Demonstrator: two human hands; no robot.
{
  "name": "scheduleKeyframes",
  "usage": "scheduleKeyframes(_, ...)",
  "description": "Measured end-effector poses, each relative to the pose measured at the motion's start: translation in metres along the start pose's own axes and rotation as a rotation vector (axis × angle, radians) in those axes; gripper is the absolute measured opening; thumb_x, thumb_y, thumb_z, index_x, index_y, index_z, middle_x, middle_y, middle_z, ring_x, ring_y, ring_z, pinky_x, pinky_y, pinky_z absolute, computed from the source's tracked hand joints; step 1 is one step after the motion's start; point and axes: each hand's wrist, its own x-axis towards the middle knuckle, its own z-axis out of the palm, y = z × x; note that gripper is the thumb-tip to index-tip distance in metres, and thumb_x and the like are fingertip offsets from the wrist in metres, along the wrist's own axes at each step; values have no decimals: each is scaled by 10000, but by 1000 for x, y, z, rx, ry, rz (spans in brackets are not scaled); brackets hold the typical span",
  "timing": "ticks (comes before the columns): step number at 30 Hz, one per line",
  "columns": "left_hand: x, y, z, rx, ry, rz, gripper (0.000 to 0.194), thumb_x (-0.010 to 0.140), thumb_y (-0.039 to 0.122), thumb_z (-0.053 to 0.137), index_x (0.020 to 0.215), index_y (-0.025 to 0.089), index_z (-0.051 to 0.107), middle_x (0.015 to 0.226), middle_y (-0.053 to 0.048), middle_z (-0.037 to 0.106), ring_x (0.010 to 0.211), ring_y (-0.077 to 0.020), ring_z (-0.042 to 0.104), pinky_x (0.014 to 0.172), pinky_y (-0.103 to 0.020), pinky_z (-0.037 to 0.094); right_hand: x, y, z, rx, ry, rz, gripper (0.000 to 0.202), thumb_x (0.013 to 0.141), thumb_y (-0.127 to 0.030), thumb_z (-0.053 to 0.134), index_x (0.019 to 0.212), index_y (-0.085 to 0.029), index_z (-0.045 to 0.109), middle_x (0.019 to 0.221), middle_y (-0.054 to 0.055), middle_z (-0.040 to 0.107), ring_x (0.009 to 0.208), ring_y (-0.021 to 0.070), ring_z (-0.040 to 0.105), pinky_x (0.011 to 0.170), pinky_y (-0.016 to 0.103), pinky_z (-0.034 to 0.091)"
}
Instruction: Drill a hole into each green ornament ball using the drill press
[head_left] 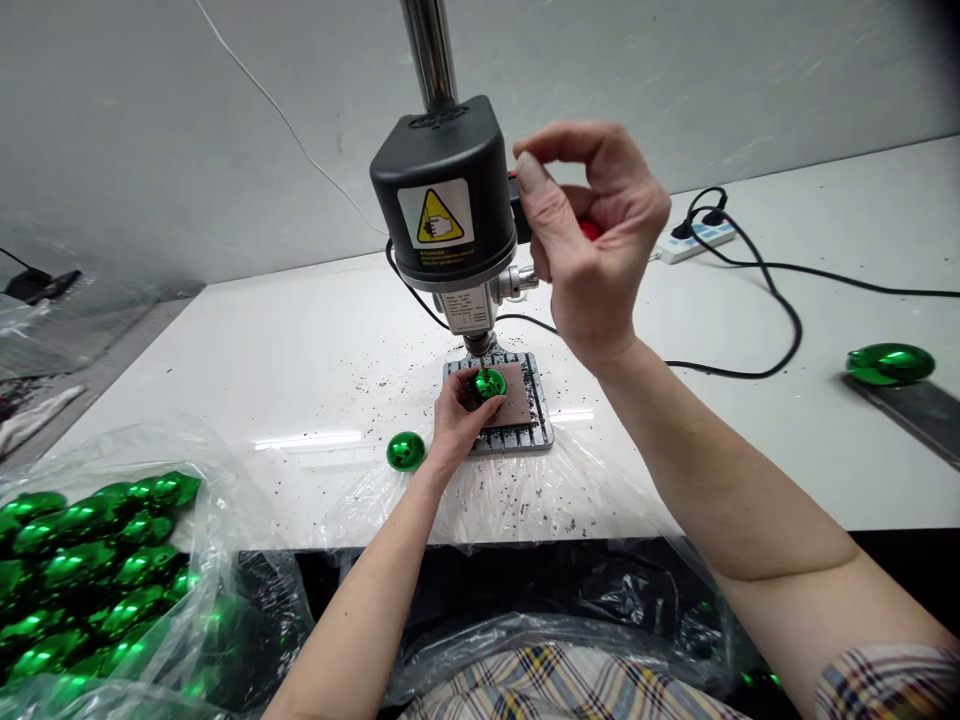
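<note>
With my left hand [457, 412] I have the ball [491, 386] between thumb and fingers, half closed around its sides, probably so that it cannot roll on the board [517, 405] beneath the grip, while its top is free for the drill [442, 200] directly above. My right hand [600, 235] is curled beside the drill, with the knob [591, 230] at its palm; whether it holds this firmly, I cannot tell.

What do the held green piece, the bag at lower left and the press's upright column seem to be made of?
Green piece: likely metallic-coated plastic, since it shines mirror-like; glass or metal remains possible.
Bag: thin clear plastic film, judging by its wrinkles and see-through sheen.
Column: polished metal, probably steel, from its streaked reflections.
</note>
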Motion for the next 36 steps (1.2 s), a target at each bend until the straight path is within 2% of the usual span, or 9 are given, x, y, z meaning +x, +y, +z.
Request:
scheduleKeyframes(4,0,-1,1,-1,6,11,497,711,348,835,1125,201,602,1035,-69,706,963,-210,664,860,-380,550,-24,-4,-5,-126,32,40,174,975,-458,588,1013,-288,599,941,0,626,479,52,400,432,241,285)
scheduleKeyframes(7,0,-3,1,2,13,21,497,706,354,837,1119,204,603,1019,-60,705,933,-204,664,850,-379,550,-33,-5,-8,-121,54,36,199,961,-486,587,1012,-295,604,950,2,632,462,48,370,436,251,272)
scheduleKeyframes(14,-1,-2,0,5,0,46,493,717,356,834,1123,195,604,1029,-67,710,972,-215,669,872,-378,542,-45,2,-15,-87,49,-127,71,952,-336,641,1015,-347,670,851,-42,664,391,42,370,396,250,290)
scheduleKeyframes(21,-3,4,-1,13,20,45,469,718,338,837,1108,203,614,1033,-70,715,976,-226,674,863,-384,549,-60,25,-28,-69,-14,-404,342,921,-208,633,1204,-393,681,891,-27,736,391,82,513,354,232,394)
scheduleKeyframes(24,-3,3,-1,6,14,34,472,719,338,833,1112,199,612,1050,-70,714,970,-216,674,867,-377,549,-62,24,-29,-88,-76,-454,338,897,-208,651,1179,-388,699,765,-39,716,324,75,406,300,241,292)
scheduleKeyframes(28,0,-2,0,0,17,16,485,713,348,837,1119,199,617,1045,-69,713,967,-208,673,863,-363,545,-35,11,-14,-10,48,-245,161,936,-222,634,1028,-336,701,683,-67,608,350,37,290,335,239,180)
scheduleKeyframes(32,-3,2,2,1,75,4,478,720,354,830,1117,198,613,1058,-69,704,957,-199,661,869,-359,534,13,4,4,2,38,32,25,961,-208,593,968,-230,602,981,-22,663,468,31,427,376,218,310)
scheduleKeyframes(34,-17,10,1,66,164,18,465,739,356,813,1122,203,596,1081,-75,687,964,-203,650,850,-359,530,29,5,7,-37,-1,200,24,980,-217,567,994,-232,554,1058,-8,661,530,42,487,414,210,364)
scheduleKeyframes(36,-44,17,-1,190,186,82,431,764,358,790,1112,210,585,1074,-79,672,957,-214,642,810,-359,526,36,7,8,-90,-29,271,49,1001,-192,521,1000,-241,521,1074,-5,650,575,54,522,440,205,376)
